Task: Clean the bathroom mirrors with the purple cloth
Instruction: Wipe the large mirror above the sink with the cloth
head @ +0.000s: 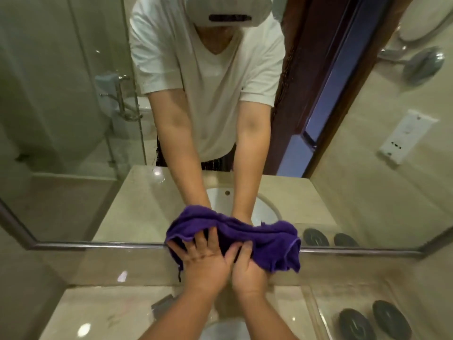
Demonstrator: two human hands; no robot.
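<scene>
finding 1, position: the purple cloth (269,244) is bunched against the bottom of the mirror (73,143), draped over its lower frame rail (98,246), above the counter (98,315).

finding 2, left hand (204,262): fingers (212,238) straight and spread apart, palm flat on the cloth. judged purpose: spreading pressure so that the cloth bears on the glass and rail.

finding 3, right hand (247,268): just beside the left, thumb over a fold, the other fingers hidden under the fabric. it appears clamped on the cloth, probably to keep the wad gathered and steer it along the edge.

finding 4, markings: none legible. the cloth shows no label. the white wall plate (407,137) carries small dark marks, too small to read. two dark oval dishes (391,319) on the counter bear no visible writing.
</scene>
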